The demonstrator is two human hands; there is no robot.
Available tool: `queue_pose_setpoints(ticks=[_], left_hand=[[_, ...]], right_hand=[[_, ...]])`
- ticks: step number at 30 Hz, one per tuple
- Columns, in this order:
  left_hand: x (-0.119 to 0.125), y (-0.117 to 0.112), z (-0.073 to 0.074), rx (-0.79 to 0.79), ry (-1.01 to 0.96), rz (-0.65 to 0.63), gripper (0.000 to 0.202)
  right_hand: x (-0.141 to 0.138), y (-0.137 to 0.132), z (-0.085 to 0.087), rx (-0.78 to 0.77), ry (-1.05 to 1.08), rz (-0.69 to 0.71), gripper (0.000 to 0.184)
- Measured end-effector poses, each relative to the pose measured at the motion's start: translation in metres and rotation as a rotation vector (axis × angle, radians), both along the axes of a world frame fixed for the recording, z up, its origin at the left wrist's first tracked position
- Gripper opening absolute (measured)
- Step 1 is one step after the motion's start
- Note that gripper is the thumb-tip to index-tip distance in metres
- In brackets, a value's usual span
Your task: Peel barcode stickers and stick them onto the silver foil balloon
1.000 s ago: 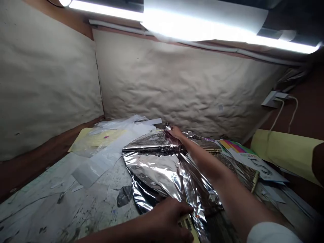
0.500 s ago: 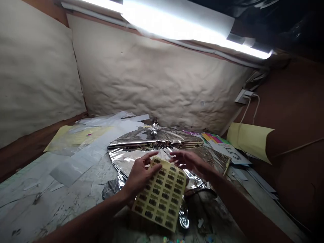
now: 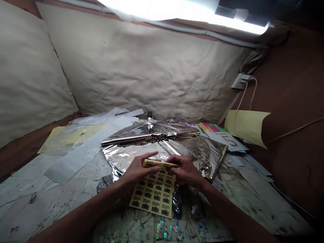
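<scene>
A yellow sheet of barcode stickers point(image 3: 152, 194) hangs between my two hands, its top edge bent over and its lower part tilted toward me. My left hand point(image 3: 138, 170) pinches the upper left corner, thumb on the printed face. At the upper right edge, my right hand point(image 3: 186, 171) grips the sheet with thumb and fingers together. Behind both hands, silver foil balloons point(image 3: 131, 155) lie flat in a shiny, creased pile. Part of the foil is hidden by my hands and the sheet.
Small shiny round stickers point(image 3: 165, 233) lie scattered at the table's front. White and clear plastic sheets point(image 3: 73, 165) cover the left side. A printed package with a 5 point(image 3: 230, 141) lies at right, near a yellow paper point(image 3: 246, 126) on the wall. A power outlet point(image 3: 240, 81) hangs above.
My right hand has come down from above the foil and now grips the sheet's upper right edge. The sheet's top has bent over. The view has tilted down, showing more of the front table.
</scene>
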State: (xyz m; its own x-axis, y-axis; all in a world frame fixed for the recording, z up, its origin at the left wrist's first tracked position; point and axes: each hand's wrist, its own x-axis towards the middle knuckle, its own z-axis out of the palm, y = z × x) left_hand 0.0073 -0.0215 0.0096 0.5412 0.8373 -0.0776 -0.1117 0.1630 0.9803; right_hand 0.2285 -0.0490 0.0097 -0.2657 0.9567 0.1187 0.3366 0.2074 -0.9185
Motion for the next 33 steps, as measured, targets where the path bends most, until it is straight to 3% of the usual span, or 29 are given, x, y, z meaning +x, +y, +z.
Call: queue_pose_setpoints(ticks=[2, 4, 8, 15, 19, 24, 27, 29, 31, 33], left_hand=[[0.002, -0.003, -0.002, 0.091, 0.069, -0.024, 0.048], [0.003, -0.007, -0.004, 0.186, 0.108, 0.012, 0.036], [0.004, -0.011, -0.006, 0.307, 0.143, 0.096, 0.029], [0.002, -0.014, -0.005, 0.471, 0.241, 0.152, 0.029], [0.004, -0.015, -0.003, 0.363, 0.245, 0.143, 0.034], [-0.003, -0.007, 0.0, -0.052, 0.135, 0.098, 0.036], [-0.011, -0.001, 0.002, -0.208, 0.116, -0.032, 0.035], [-0.015, -0.002, 0.003, -0.249, 0.136, -0.284, 0.033], [-0.015, -0.007, 0.006, -0.261, 0.183, -0.545, 0.034], [-0.012, -0.014, 0.007, -0.232, 0.275, -0.711, 0.051]], right_hand=[[-0.004, -0.002, -0.001, 0.093, -0.037, -0.013, 0.015], [-0.008, -0.004, -0.002, 0.24, -0.091, -0.053, 0.017], [-0.016, -0.007, -0.001, 0.434, -0.174, -0.15, 0.012], [-0.022, -0.012, 0.0, 0.512, -0.215, -0.224, 0.008], [-0.024, -0.014, -0.001, 0.587, -0.247, -0.237, 0.007], [-0.018, -0.02, 0.011, 0.674, -0.205, -0.114, 0.008], [-0.003, -0.021, 0.025, 0.544, -0.007, -0.173, 0.004], [0.01, -0.016, 0.03, 0.325, 0.107, -0.244, 0.012], [0.021, -0.009, 0.03, 0.016, 0.119, -0.129, 0.022], [0.027, -0.002, 0.024, -0.273, 0.084, 0.08, 0.029]])
